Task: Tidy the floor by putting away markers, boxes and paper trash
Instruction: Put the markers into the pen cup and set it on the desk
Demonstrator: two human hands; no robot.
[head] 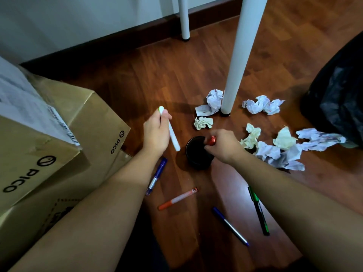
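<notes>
Both hands are holding markers above a wooden floor [157,75]. At the centre, the right hand [224,146] curls its fingers around a red marker [211,140] and holds it at the rim of a small black cup [194,154] that stands on the floor. The cup's inside is too dark to show any contents. To its left, the left hand [157,134] grips a white marker [173,137] with a green end, raised and slanted, clear of the floor.

Four more pens lie loose on the floor nearer the viewer: a blue marker [157,176] partly hidden under the left wrist, an orange marker [177,198], a blue pen [230,226], and a green marker [258,211] whose top slips behind the right forearm.

Crumpled paper [259,104] is scattered beyond and to the right of the cup, some pieces white with print, some cream. One ball touches the foot of a white table leg [238,55]; a second leg [184,18] stands near the wall. Both are cut off at the top.

At the far right, a black trash bag [339,95] runs out of view, and what it holds cannot be made out. On the left, stacked cardboard boxes [39,154] printed "PICO" are cut off by the edge.
</notes>
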